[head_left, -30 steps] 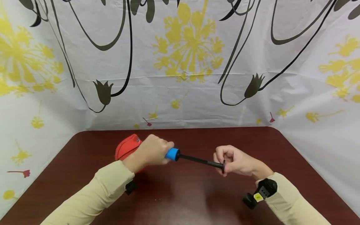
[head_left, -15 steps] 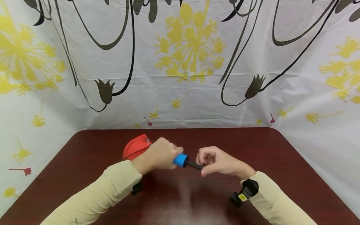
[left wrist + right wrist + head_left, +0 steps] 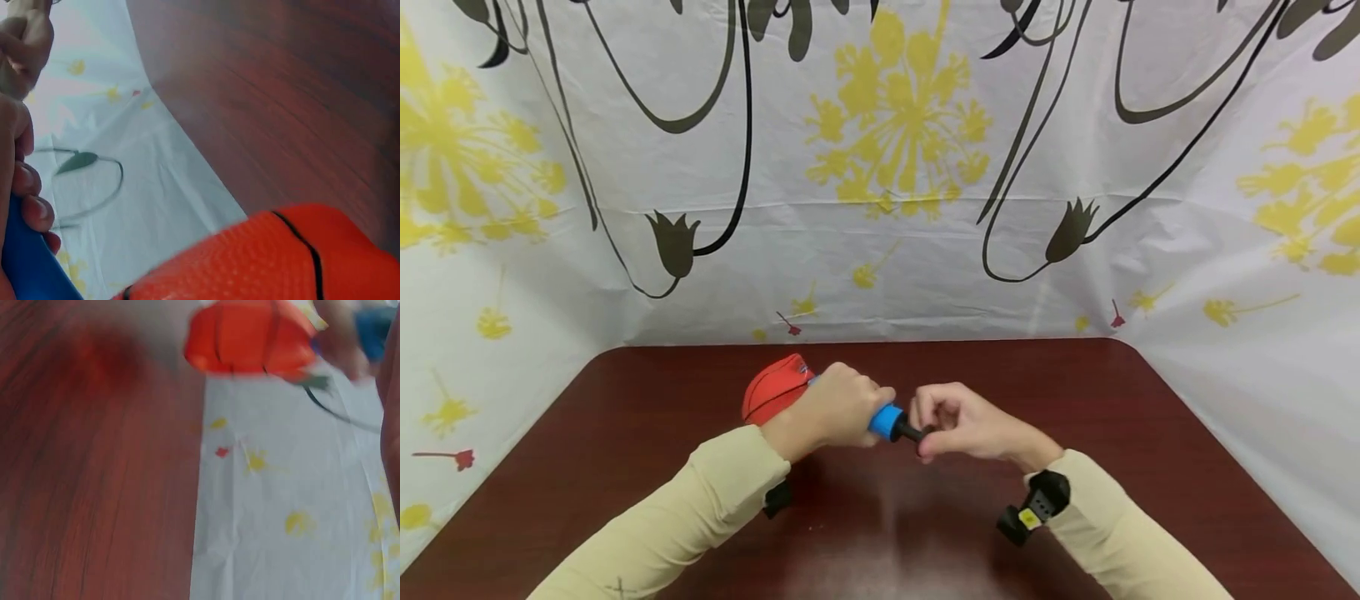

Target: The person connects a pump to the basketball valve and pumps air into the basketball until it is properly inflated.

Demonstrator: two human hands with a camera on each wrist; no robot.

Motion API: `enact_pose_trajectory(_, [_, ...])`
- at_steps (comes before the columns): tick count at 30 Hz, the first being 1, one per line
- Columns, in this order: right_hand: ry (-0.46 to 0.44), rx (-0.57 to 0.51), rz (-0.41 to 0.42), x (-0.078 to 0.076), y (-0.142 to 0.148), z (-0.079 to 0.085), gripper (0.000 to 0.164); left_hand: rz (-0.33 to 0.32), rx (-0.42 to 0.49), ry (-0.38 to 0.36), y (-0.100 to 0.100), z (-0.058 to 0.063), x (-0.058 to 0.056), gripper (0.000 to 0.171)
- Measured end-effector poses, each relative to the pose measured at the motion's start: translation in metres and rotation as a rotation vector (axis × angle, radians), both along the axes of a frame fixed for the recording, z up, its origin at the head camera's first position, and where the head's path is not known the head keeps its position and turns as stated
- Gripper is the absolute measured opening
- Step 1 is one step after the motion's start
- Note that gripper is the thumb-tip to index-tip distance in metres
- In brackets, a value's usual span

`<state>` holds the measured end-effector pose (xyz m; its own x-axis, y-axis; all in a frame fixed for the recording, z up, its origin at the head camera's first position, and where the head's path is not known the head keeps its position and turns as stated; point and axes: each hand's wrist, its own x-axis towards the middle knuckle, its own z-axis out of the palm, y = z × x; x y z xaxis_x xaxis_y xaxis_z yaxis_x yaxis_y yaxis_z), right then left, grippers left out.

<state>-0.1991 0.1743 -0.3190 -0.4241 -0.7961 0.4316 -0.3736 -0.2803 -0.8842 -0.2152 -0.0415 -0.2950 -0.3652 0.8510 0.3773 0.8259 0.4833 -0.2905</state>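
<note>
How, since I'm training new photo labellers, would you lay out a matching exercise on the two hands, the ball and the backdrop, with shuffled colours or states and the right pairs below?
Things
1. Ball
2. Left hand
3. Backdrop
4. Right hand

Colours or states
A. White, printed with flowers
B. Fingers at the outer end of the black rod
C. Orange-red, with black lines
D. Gripping the blue tube

Right pairs
1-C, 2-D, 3-A, 4-B
</note>
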Motion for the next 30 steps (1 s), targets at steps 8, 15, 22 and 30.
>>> enact_pose_trajectory(8, [-0.089,0.005,0.034,0.002,0.01,-0.001,0.023,-0.004,-0.067,-0.021,-0.009,0.002,-0.003,0.027])
enact_pose_trajectory(15, [-0.18,-0.045,0.301,-0.002,0.039,-0.005,0.03,0.068,-0.077,-0.044,-0.024,0.003,-0.005,0.029])
enact_pose_trajectory(22, [-0.09,0.089,0.082,-0.01,-0.001,-0.008,0.028,0.022,-0.063,-0.036,-0.008,-0.005,0.0,0.026])
enact_pose_trajectory(30, [-0.131,0.034,0.01,-0.003,0.003,-0.005,0.023,-0.001,-0.022,-0.034,-0.013,-0.004,-0.001,0.025])
